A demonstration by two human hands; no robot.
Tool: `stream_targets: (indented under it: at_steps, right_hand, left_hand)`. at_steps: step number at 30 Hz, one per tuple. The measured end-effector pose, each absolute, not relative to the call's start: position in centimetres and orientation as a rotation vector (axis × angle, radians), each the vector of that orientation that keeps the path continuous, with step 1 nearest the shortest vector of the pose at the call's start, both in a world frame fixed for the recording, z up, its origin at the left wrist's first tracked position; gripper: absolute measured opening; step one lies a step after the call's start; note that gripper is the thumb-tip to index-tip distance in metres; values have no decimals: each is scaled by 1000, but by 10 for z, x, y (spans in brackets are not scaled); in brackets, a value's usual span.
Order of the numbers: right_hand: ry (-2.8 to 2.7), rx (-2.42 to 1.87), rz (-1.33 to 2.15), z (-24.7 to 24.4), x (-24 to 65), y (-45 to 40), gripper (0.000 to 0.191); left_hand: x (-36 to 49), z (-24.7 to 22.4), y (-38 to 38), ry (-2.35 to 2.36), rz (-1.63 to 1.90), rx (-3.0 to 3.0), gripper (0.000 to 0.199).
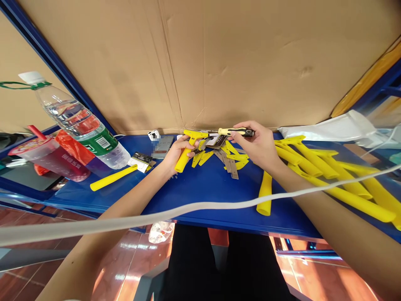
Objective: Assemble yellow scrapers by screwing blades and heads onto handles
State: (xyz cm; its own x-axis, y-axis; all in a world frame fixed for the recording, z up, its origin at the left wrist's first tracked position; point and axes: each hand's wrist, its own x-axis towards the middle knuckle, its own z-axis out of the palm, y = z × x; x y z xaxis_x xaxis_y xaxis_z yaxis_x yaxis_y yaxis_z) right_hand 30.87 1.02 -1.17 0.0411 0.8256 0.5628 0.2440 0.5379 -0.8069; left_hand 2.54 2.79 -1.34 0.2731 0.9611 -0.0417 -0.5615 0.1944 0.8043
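Note:
My left hand (177,155) is closed round a yellow T-shaped handle (185,156), its wide head pointing up and away. My right hand (255,142) grips a screwdriver (233,132) with a pale yellow and black handle, held level, its shaft pointing left toward the head of the yellow piece. Whether the tip touches it I cannot tell. Between and below my hands, small yellow plates (206,158) and grey metal blades (233,168) lie in a loose pile on the blue table (200,192).
Several yellow handles (316,161) are heaped at the right beside a white bag (328,127). One handle (265,194) lies nearer the front edge, another (112,178) at left. A water bottle (84,125) and red drink cup (53,156) stand left. A white cable (200,205) crosses in front.

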Motion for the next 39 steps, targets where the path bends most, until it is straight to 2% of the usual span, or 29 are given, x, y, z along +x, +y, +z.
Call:
stream_targets:
  at_steps: [32, 39]
  right_hand:
    - [-1521, -988, 557, -15, 310, 12, 37]
    - [-1514, -984, 560, -14, 308, 11, 33]
  left_hand:
    - [25, -9, 23, 627, 1179, 735, 47]
    - [24, -8, 24, 609, 1154, 765, 46]
